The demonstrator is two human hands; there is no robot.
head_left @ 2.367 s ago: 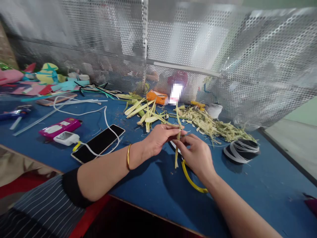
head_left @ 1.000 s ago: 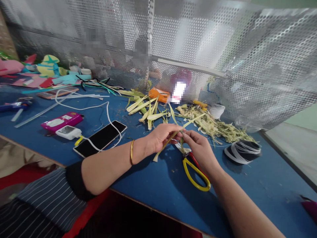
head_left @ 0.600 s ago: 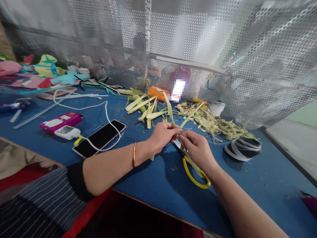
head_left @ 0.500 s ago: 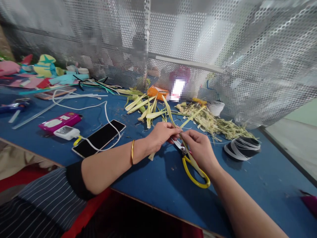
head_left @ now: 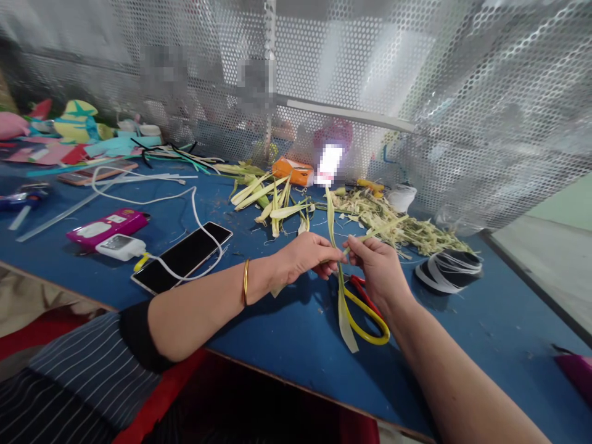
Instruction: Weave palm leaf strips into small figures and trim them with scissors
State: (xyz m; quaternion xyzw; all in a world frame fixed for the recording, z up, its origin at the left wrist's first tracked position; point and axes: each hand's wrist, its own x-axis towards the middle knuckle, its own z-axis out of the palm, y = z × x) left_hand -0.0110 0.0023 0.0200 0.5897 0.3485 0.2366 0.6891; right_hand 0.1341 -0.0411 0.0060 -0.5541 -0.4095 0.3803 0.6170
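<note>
My left hand is closed in a pinch on a long pale-green corn husk strip, which stands up past the fingertips and hangs down toward me. Just to its right, my right hand pinches another husk strip that slants up to the right. Both strips cross between my fingertips. Below the hands, scissors with yellow and red handles lie on the blue table; their blades are mostly hidden. A small husk end pokes out under my left wrist.
Loose husks and a heap of shredded husk lie behind my hands. A dark spool of white thread stands right. Left are a phone, white cable and purple box. A perforated metal screen closes off the back.
My right hand has turned the pinched strip from steep to lower, pointing right. The long strip now hangs more upright, left of the scissor handles, and the red handle shows more.
</note>
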